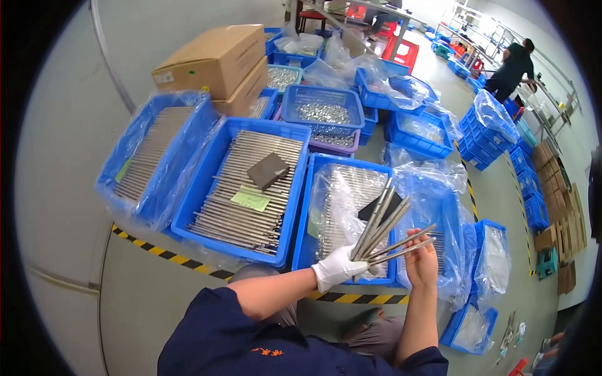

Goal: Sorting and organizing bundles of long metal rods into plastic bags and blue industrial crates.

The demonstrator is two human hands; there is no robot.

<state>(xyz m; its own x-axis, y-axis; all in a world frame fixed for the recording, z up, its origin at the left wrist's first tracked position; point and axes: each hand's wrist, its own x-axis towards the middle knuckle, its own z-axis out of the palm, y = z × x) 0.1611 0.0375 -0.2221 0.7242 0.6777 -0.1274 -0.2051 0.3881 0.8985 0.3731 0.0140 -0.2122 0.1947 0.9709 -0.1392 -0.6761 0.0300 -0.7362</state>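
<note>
My left hand point(337, 268), in a white glove, is closed around the lower ends of several slim metal rods point(384, 227) that fan out upward and to the right. My bare right hand point(422, 262) is to the right of it, palm up, with its fingers curled at the far ends of the rods that lean lowest. Below the bundle is a blue crate point(300, 254) lined with clear plastic, holding more rods and a dark flat block point(371, 210). To the left, another blue crate point(179, 216) has rods in rows, with a dark grey block point(268, 170) and a green paper slip point(251, 198) on top.
At the far left stands a plastic-lined crate of rods point(153, 156). Cardboard boxes point(210, 59) are stacked behind it. Baskets of small metal parts point(323, 113) stand ahead. A plastic-draped crate point(439, 203) is at the right. A person point(511, 69) stands far off at the right.
</note>
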